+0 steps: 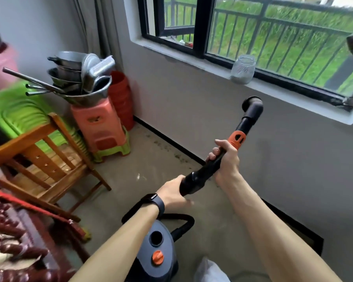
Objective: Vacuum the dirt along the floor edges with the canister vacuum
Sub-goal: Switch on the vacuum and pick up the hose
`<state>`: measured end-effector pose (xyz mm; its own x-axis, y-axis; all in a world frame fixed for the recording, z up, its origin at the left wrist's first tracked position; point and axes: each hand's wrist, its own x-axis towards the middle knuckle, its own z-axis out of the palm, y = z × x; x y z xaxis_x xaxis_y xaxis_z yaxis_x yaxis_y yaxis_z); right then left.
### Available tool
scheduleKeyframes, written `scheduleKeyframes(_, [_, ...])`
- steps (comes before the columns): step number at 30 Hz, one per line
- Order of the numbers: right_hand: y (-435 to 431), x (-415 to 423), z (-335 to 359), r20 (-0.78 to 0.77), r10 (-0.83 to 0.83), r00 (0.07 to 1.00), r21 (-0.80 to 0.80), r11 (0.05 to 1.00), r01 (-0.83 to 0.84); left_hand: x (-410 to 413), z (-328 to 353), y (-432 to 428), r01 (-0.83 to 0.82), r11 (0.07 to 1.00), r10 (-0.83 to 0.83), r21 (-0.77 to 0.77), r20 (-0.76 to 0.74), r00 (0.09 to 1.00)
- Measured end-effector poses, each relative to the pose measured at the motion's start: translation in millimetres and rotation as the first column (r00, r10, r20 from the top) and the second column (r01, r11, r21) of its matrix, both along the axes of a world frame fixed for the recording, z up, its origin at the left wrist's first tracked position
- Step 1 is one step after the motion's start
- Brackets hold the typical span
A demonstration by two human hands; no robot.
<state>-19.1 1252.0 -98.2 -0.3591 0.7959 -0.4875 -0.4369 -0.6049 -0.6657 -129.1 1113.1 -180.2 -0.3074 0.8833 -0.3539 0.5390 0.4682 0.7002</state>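
Note:
I hold a black vacuum wand [202, 174] with an orange collar [237, 139], raised and pointing up toward the window wall; its round open end [252, 102] is in the air. My right hand [225, 159] grips the wand just below the collar. My left hand [174, 192], with a dark watch on the wrist, grips the wand's thicker lower end. The dark canister vacuum [157, 253] with an orange knob stands on the floor below my arms. Dark dirt specks [165, 146] lie on the floor along the black baseboard [171, 140].
A wooden chair [47, 159] stands at left, with pink and green plastic stools [102, 131] carrying stacked metal pots [80, 78] in the corner. Red buckets [120, 98] sit behind. A glass jar [243, 69] is on the windowsill. Dark carved furniture [12, 241] is at lower left.

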Motion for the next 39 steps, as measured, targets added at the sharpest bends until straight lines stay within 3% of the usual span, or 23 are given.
scheduleKeyframes(5, [49.1, -12.0, -27.8, -0.054, 0.300, 0.952, 0.048, 0.953, -0.298, 10.7, -8.1, 65.8, -0.146, 0.980, 0.144, 0.136, 0.023, 0.989])
scheduleKeyframes(11, [146.8, -45.5, -39.6, 0.035, 0.377, 0.925, 0.068, 0.923, -0.379, 9.9, -41.2, 135.5, -0.382, 0.917, 0.375, 0.115, 0.077, 0.924])
scheduleKeyframes(14, [178.0, -63.4, -48.2, 0.224, 0.422, 0.878, 0.109, 0.885, -0.453, 3.0, -60.3, 155.7, -0.411, 0.910, 0.409, 0.058, 0.046, 0.911])
scheduleKeyframes(16, [182.3, -73.9, -58.5, 0.415, 0.367, 0.833, 0.248, 0.835, -0.491, 4.5, -74.5, 162.3, -0.385, 0.923, 0.385, 0.003, 0.032, 0.922])
scheduleKeyframes(18, [176.4, -84.7, -71.5, 0.560, 0.302, 0.771, 0.409, 0.709, -0.575, 7.6, -91.2, 161.7, -0.336, 0.939, 0.337, -0.074, 0.009, 0.941])
scheduleKeyframes(21, [169.0, -98.1, -98.1, 0.742, 0.231, 0.630, 0.519, 0.398, -0.756, 6.2, -119.4, 136.4, -0.411, 0.889, 0.422, -0.202, 0.015, 0.906])
scheduleKeyframes(25, [147.7, -103.7, -158.4, 0.966, 0.074, 0.247, 0.252, -0.068, -0.965, 3.3, -155.6, 62.7, -0.728, 0.617, 0.763, -0.298, 0.000, 0.647])
scheduleKeyframes(27, [130.4, -102.0, -192.1, 0.993, 0.035, 0.114, 0.118, -0.160, -0.980, 4.7, -171.3, 24.1, -0.819, 0.480, 0.860, -0.314, -0.016, 0.510])
scheduleKeyframes(30, [93.8, -99.5, -239.2, 0.989, 0.147, 0.017, 0.045, -0.191, -0.980, 12.8, -193.9, -30.6, -0.912, 0.266, 0.956, -0.312, -0.040, 0.292])
scheduleKeyframes(32, [62.6, -97.7, -267.2, 0.968, 0.249, -0.027, 0.012, -0.153, -0.988, 22.5, -211.8, -63.4, -0.934, 0.179, 0.973, -0.309, -0.081, 0.214])
scheduleKeyframes(35, [18.1, -94.3, -307.8, 0.918, 0.394, -0.035, -0.022, -0.037, -0.999, 39.4, -240.7, -102.4, -0.944, 0.101, 0.974, -0.316, -0.162, 0.158])
scheduleKeyframes(39, [-23.3, -103.1, -356.1, 0.877, 0.477, -0.061, -0.051, -0.034, -0.998, 54.2, -276.3, -124.6, -0.942, 0.082, 0.921, -0.326, -0.337, 0.197])
